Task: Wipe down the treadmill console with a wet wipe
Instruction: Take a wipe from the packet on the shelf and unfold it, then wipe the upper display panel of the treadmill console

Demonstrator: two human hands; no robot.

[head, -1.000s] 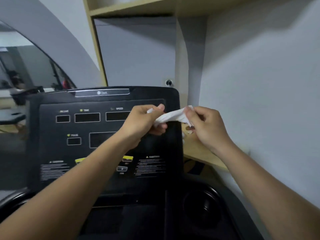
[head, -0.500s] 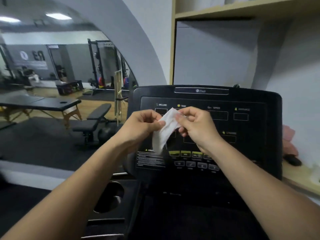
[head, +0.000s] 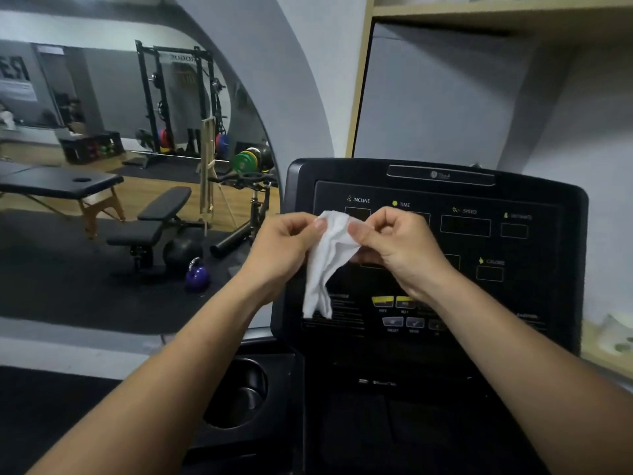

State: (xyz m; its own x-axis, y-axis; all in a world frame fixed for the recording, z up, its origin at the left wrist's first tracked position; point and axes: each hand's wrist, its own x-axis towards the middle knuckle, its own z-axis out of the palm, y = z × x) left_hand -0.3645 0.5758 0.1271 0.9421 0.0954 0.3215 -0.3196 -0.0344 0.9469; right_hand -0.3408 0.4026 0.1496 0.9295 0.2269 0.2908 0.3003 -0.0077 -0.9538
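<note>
An arched mirror (head: 137, 166) fills the far left, and beside it the left hand (head: 284, 248) pinches one top corner of the wet wipe (head: 325, 262) between thumb and curled fingers. The white, crumpled wipe hangs in front of the black treadmill console (head: 534, 296), whose panel reads INCLINE, TIME and SPEED. The right hand (head: 394, 248) pinches the other corner, leaving the panel's right half uncovered.

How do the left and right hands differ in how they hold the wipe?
The left hand pinches the wipe at its top left corner; the right hand pinches its right edge, slightly lower. The left hand sits over the console edge; the right hand covers its displays. Both pinch with thumb and fingers.
</note>
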